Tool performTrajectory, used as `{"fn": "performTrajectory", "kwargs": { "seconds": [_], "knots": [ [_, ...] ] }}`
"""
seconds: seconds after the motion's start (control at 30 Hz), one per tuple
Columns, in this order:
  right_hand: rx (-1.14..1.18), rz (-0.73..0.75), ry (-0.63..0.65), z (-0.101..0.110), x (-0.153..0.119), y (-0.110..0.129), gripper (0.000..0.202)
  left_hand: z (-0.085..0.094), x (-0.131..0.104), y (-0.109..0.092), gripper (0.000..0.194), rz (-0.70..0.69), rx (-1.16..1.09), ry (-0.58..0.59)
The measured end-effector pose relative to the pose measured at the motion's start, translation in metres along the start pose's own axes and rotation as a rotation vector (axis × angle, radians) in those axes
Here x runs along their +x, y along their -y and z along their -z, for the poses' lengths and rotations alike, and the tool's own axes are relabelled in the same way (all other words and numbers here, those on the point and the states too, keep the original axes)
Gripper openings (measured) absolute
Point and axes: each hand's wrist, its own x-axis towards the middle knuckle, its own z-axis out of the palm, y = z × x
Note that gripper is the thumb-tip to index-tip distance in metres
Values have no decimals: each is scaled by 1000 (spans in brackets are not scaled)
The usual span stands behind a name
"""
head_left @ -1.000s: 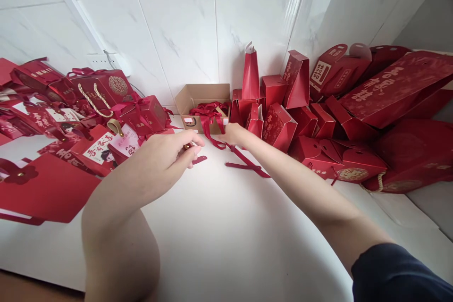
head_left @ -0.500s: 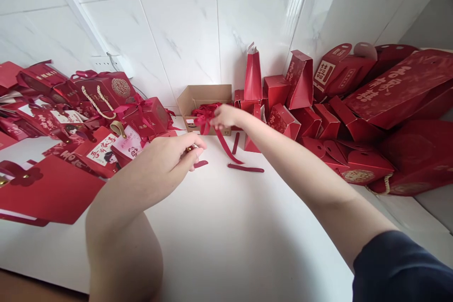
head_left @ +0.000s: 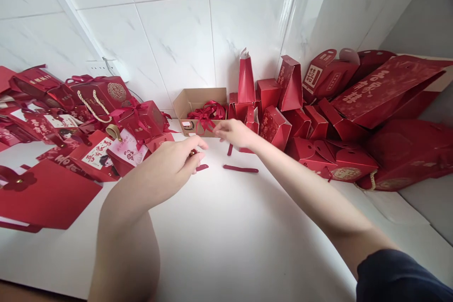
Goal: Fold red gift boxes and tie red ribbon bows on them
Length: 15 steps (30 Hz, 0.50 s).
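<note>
My left hand (head_left: 186, 155) hovers over the white table, its fingers curled around small gold-coloured pieces. Just past its fingertips lies a short dark red strip (head_left: 203, 167). My right hand (head_left: 230, 133) is in front of a small cardboard box (head_left: 198, 96), fingers loosely bent and apart, with nothing seen in them. Red ribbon (head_left: 208, 113) fills the box and hangs a little over its front edge. Below my right hand a second dark red strip (head_left: 230, 149) shows partly, and a third strip (head_left: 240, 169) lies flat nearer to me.
Red gift boxes and bags crowd the left, among them a ribboned box (head_left: 143, 118) and a large red bag (head_left: 60, 193). At the right stand many red boxes, such as a tall one (head_left: 246, 78). A tiled wall (head_left: 177, 33) rises behind.
My right hand has let go of the red ribbon, which now lies in the cardboard box, and has drawn back towards me. The view has shifted slightly.
</note>
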Motion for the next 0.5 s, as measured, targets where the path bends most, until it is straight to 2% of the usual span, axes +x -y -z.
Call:
{"fn": "performTrajectory", "kwargs": {
  "seconds": [0.1, 0.13, 0.2, 0.33, 0.4, 0.5],
  "knots": [
    [96, 79, 131, -6, -56, -6, 15, -2, 2, -6, 34, 54, 17, 141],
    [126, 69, 196, -7, -73, -8, 15, -4, 3, -8, 37, 68, 12, 162],
    [222, 56, 231, -8, -103, -14, 19, -12, 8, -12, 42, 63, -35, 221],
    [544, 4, 92, -16, -142, -31, 30, -48, 27, -23, 49, -36, -223, 411],
    [633, -3, 22, -23, -151, -42, 33, -70, 36, -24, 56, -51, -260, 486],
    [732, -35, -10, -33, -158, -57, 32, -99, 45, -21, 64, -24, -320, 558]
  ]
}}
